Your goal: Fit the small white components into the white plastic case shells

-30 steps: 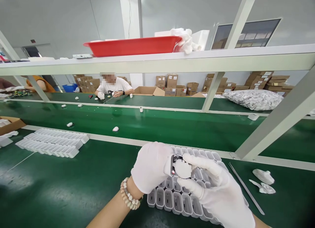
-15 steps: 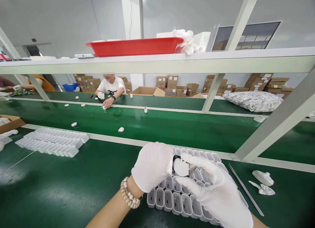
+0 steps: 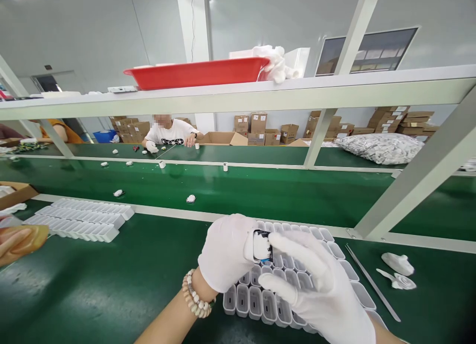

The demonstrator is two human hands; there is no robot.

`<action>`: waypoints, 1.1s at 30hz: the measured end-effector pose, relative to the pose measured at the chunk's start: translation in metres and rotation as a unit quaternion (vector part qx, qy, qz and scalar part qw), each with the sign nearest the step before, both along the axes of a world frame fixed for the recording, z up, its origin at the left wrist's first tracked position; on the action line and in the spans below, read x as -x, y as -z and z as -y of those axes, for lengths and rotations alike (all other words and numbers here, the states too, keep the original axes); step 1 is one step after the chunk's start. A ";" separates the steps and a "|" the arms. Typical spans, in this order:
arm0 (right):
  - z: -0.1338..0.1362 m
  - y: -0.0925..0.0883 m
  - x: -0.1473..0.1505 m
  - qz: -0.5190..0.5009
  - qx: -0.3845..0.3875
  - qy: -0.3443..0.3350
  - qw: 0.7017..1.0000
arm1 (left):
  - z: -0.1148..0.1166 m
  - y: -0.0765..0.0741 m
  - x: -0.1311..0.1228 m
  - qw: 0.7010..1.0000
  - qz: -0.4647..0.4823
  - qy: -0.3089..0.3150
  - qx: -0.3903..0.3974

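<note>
My left hand (image 3: 228, 252), in a white glove with a bead bracelet at the wrist, is closed around a small white plastic case that its fingers largely hide. In the mouth of the case sits a white part with a black edge (image 3: 262, 246); a bit of blue shows at its lower side. The index fingertip of my right hand (image 3: 316, 284), also gloved, is at the part's right side, while the thumb stands apart lower down. Under both hands are rows of open white plastic cases (image 3: 256, 302), partly covered by the right hand.
Metal tweezers (image 3: 373, 283) and crumpled white finger covers (image 3: 397, 263) lie at right. More white cases (image 3: 80, 217) stand left, near another person's hand (image 3: 18, 242). A green conveyor belt (image 3: 290, 190) carries small parts. Across it sits a co-worker (image 3: 171, 132). Overhead, a shelf holds a red tray (image 3: 197, 74).
The white part has moved left into the case, and my right thumb has come away from it. Belt parts have shifted right. Another person's hand has appeared at left.
</note>
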State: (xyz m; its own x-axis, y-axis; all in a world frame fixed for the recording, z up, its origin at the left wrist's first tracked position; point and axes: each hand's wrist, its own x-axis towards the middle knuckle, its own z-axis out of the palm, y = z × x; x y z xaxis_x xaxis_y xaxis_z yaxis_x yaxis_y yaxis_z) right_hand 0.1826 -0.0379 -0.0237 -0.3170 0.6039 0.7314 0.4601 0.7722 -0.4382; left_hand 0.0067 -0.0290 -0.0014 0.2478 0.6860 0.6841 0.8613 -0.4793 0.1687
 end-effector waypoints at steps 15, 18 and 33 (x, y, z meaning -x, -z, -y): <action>0.006 -0.002 0.007 0.165 0.075 -0.027 0.983 | -0.005 0.008 0.002 0.998 -0.040 -0.022 -0.038; 0.004 0.001 0.008 0.178 0.065 -0.029 0.981 | -0.007 0.012 0.001 0.996 -0.059 -0.031 -0.051; 0.020 -0.014 0.014 0.105 -0.018 0.012 0.994 | 0.007 0.010 -0.008 0.886 0.343 0.234 0.204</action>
